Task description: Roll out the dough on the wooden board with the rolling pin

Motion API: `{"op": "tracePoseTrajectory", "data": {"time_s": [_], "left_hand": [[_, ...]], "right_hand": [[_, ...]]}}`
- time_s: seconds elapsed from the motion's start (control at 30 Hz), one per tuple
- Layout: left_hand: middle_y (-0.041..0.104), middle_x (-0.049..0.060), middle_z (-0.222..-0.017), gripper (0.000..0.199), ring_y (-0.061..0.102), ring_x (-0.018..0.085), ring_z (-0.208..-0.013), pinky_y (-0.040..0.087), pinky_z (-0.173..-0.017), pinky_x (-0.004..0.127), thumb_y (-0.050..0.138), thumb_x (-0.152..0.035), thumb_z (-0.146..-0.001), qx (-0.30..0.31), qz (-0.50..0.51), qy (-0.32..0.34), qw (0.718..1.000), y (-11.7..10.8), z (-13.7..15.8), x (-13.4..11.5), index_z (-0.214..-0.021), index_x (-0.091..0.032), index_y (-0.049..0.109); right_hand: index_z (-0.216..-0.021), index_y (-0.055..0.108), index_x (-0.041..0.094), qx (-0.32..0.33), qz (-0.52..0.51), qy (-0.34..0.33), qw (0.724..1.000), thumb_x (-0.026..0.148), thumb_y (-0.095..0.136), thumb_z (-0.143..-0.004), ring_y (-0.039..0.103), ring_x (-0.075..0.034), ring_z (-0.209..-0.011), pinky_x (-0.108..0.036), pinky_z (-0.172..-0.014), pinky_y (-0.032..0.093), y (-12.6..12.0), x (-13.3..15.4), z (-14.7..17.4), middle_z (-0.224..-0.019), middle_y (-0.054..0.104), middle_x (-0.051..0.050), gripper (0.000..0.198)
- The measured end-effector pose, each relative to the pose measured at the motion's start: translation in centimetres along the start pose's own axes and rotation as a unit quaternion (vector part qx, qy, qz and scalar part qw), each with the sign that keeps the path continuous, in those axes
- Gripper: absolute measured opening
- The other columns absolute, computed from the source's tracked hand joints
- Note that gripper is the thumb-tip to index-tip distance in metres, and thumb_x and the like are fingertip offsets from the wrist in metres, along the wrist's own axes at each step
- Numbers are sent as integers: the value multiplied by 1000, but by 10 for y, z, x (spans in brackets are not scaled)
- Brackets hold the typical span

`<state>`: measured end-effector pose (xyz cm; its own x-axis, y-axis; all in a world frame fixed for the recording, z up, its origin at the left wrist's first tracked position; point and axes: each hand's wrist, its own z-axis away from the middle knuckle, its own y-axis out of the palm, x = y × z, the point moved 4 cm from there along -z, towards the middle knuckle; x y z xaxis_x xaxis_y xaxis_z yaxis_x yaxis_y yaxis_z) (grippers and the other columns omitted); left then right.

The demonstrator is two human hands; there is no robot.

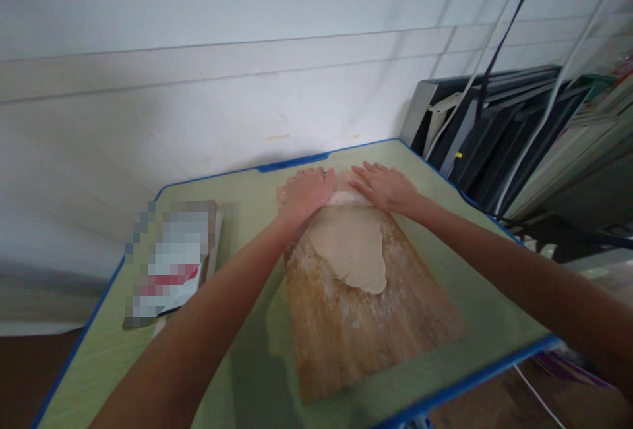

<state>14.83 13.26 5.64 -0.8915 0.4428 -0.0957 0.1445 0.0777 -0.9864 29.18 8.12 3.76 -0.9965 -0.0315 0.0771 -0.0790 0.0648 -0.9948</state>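
A sheet of pale flattened dough [353, 248] with an uneven edge lies on a floured wooden board [346, 350]. At its far end a whitish band [349, 198] runs crosswise between my hands; whether it is a rolling pin or rolled dough, I cannot tell. My left hand [309, 190] lies palm down over the left end of this band, fingers pointing away and the thumb toward the middle. On the right end rests my right hand [386, 185], its fingers stretched out toward the left. Both palms hide what is under them.
The board stands on a pale green table [252, 350] with a blue edge, against a white wall [222, 119]. A blurred flat packet [180, 257] lies at the left. Dark panels [504, 126] lean beyond the right edge, with cables hanging in front.
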Motion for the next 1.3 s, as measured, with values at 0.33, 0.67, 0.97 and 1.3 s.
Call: {"op": "tracePoseTrajectory", "data": {"time_s": [0.33,0.67,0.97,1.3], "left_hand": [[66,11,-113,50,61,29,-106,45,-90,43,21,-40,-94,8,4,3,1000,1,10,2,-110,-19,64],[67,13,-113,55,61,28,-105,46,-88,40,20,-43,-95,25,10,-22,999,0,-4,1,-110,-16,65],[66,14,-115,55,61,27,-106,46,-88,37,18,-41,-95,36,11,-25,999,2,-14,2,-110,-15,64],[64,14,-118,55,58,29,-112,42,-94,42,20,-44,-94,16,9,-13,1000,0,5,2,-113,-16,63]], "right_hand": [[-133,45,18,8,-14,-62,998,53,11,-95,40,-26,-129,-43,-103,33,4,4,7,-142,46,-12,62],[-125,52,22,10,-19,-14,1000,48,11,-96,52,-24,-119,-40,-96,40,1,-2,-5,-131,57,-9,57],[-127,51,17,26,-36,1,999,46,12,-97,48,-23,-123,-36,-98,37,2,-8,-23,-136,52,-12,57],[-129,49,18,6,-29,-14,999,49,16,-96,42,-25,-128,-40,-101,33,3,-1,-4,-139,48,-12,56]]}}
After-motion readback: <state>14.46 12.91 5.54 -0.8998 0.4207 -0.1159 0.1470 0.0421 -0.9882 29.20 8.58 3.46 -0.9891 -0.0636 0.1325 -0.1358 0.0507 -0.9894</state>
